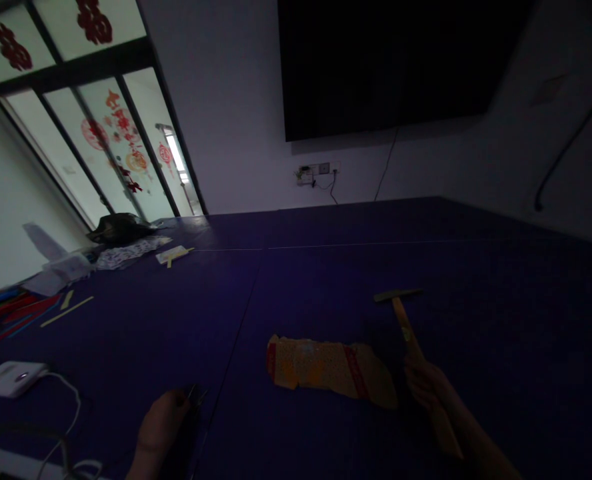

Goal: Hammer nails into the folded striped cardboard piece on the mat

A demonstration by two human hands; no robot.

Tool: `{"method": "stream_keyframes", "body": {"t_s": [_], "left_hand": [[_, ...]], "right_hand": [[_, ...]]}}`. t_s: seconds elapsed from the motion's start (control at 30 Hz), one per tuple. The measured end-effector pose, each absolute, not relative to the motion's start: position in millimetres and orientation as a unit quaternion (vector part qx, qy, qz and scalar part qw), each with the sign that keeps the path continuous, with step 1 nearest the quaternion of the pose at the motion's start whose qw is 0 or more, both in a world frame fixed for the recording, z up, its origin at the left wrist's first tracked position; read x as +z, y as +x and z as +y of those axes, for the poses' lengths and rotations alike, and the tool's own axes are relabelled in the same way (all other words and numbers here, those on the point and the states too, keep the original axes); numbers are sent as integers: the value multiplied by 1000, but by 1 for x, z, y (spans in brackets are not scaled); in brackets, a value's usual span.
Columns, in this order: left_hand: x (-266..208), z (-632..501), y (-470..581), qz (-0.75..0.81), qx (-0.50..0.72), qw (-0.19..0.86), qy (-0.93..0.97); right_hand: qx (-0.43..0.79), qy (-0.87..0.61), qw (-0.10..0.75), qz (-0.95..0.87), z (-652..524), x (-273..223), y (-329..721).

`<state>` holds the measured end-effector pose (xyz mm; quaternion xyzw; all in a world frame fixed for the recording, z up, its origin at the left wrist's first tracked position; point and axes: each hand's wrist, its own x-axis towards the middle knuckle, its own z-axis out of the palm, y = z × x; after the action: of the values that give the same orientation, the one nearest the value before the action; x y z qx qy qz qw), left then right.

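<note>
In the head view my right hand (429,385) is wrapped round the wooden handle of a hammer (407,328). Its narrow metal head points away from me, above the dark purple surface (326,287). Left of the hammer lies a torn, flat strip of brown cardboard (316,365) with red bands and orange marks. My left hand (163,420) is low on the left, its fingers pinched together at a thin, shiny metal piece (192,392). A second thin glint shows just right of it. Dim light hides the exact kind of these small pieces.
A white box-shaped device (12,379) with a white cable (71,381) sits at left. Beyond it are coloured strips (19,313), papers (129,253), a dark bag (119,229) and yellow strips (67,312). A wall television (391,67) hangs above sockets (321,169).
</note>
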<state>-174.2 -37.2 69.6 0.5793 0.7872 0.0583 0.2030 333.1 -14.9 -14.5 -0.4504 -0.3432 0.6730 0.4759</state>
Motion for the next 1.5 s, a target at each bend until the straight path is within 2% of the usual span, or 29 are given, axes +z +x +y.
{"method": "stream_keyframes", "body": {"t_s": [0.1, 0.23, 0.37, 0.5, 0.63, 0.93, 1.27, 1.5], "left_hand": [[69, -37, -178, 796, 93, 190, 568], [70, -36, -181, 793, 231, 162, 540], [77, -32, -158, 716, 379, 257, 527], [83, -23, -102, 632, 441, 358, 526], [80, -6, -34, 535, 400, 447, 595], [59, 35, 78, 482, 305, 417, 708], [29, 39, 101, 472, 315, 416, 711], [19, 34, 103, 494, 308, 372, 723]], "right_hand": [[680, -450, 476, -329, -14, -13, 332], [654, -472, 509, -300, -16, -10, 325], [631, -482, 535, -287, -21, -7, 317], [605, -487, 560, -288, -27, -1, 310], [595, -495, 563, -291, -29, 4, 306], [605, -496, 546, -299, -25, 8, 307], [623, -495, 523, -305, -21, -3, 315], [631, -489, 520, -302, -24, 1, 315]]}}
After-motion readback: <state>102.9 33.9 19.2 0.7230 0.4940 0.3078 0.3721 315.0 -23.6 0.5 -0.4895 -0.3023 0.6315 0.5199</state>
